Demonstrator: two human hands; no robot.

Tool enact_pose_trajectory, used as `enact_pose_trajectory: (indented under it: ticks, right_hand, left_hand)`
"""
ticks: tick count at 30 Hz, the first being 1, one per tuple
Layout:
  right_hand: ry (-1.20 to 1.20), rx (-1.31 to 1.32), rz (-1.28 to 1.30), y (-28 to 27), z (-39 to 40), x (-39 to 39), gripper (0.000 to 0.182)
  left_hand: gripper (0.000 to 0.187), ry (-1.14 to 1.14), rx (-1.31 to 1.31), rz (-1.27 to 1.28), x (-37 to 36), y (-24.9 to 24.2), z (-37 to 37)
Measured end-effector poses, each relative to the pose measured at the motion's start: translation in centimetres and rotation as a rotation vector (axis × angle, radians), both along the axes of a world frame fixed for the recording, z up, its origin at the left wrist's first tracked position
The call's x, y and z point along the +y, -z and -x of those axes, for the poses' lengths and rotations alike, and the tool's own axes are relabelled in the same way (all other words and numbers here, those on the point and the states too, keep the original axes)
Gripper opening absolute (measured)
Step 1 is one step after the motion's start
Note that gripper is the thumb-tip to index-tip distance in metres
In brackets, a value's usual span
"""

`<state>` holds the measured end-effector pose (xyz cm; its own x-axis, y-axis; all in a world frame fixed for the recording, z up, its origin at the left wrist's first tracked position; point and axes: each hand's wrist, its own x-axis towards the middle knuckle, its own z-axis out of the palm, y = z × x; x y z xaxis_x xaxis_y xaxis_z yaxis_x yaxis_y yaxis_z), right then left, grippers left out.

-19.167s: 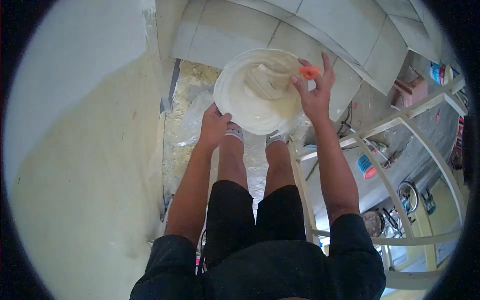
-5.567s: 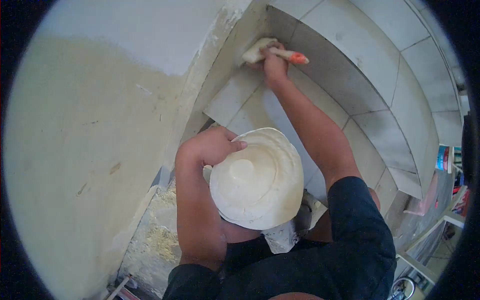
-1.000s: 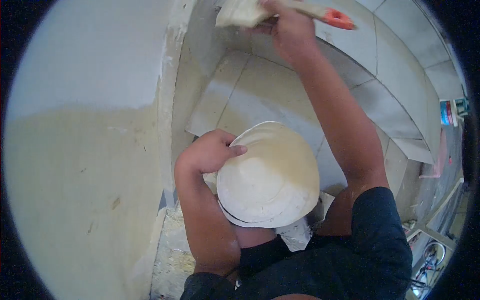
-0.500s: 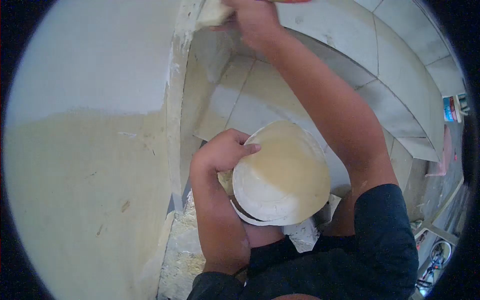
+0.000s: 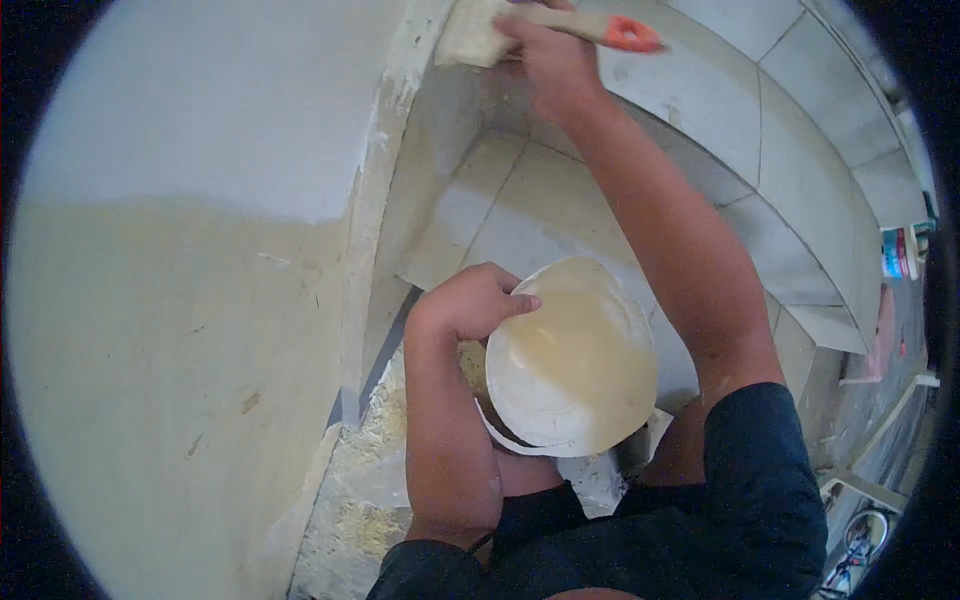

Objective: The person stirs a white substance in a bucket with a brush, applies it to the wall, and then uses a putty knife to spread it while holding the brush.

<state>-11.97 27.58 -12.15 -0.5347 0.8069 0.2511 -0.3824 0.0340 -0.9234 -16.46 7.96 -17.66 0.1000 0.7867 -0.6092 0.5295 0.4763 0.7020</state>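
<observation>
A round white container [image 5: 535,405] with pale yellow liquid in it is tilted over my lap. My left hand [image 5: 475,302] grips its rim on the left side, thumb over the edge. At the top, my right hand [image 5: 550,55] is closed round a wide brush [image 5: 475,35] with pale bristles and an orange-tipped handle. The bristles are close to the narrow edge of the wall [image 5: 385,130]; whether they touch it I cannot tell. The wall face on the left is yellowish below and whiter above.
Tiled steps [image 5: 700,100] curve round the upper right. A floor strip [image 5: 355,500] spattered with pale material lies at lower left. A small labelled tub [image 5: 893,253], a pink object [image 5: 878,345] and a metal frame [image 5: 870,485] are at the right.
The view has shifted a little. My right hand and the brush now appear further right and slightly lower, with more of the bristles and handle showing. My left hand still holds the container.
</observation>
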Motion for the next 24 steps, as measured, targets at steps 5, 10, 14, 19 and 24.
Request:
enact_pose_trajectory:
  ticks: [5, 10, 14, 19, 24]
  right_hand:
    - [0.242, -0.093, -0.210, 1.9, 2.2, 1.7, 0.027]
    - [0.161, 0.018, 0.272, -3.6, -0.4, -3.1, 0.029]
    - [0.175, -0.079, -0.041, 4.2, -1.5, 0.4, 0.036]
    - [0.155, -0.194, 0.188, 7.4, 1.7, -1.9, 0.033]
    - [0.276, -0.179, 0.034, 3.4, 3.9, -0.7, 0.032]
  left_hand:
    - [0.037, -0.007, -0.047, -0.009, 0.1, 0.1, 0.0]
    - [0.036, 0.003, 0.012, 0.045, 0.2, 0.4, 0.0]
    - [0.036, -0.032, -0.013, 0.027, -0.6, 0.2, 0.3]
    - [0.035, 0.018, 0.007, -0.006, -0.8, 0.6, 0.4]
    - [0.035, 0.006, -0.018, 0.044, -0.3, 0.1, 0.1]
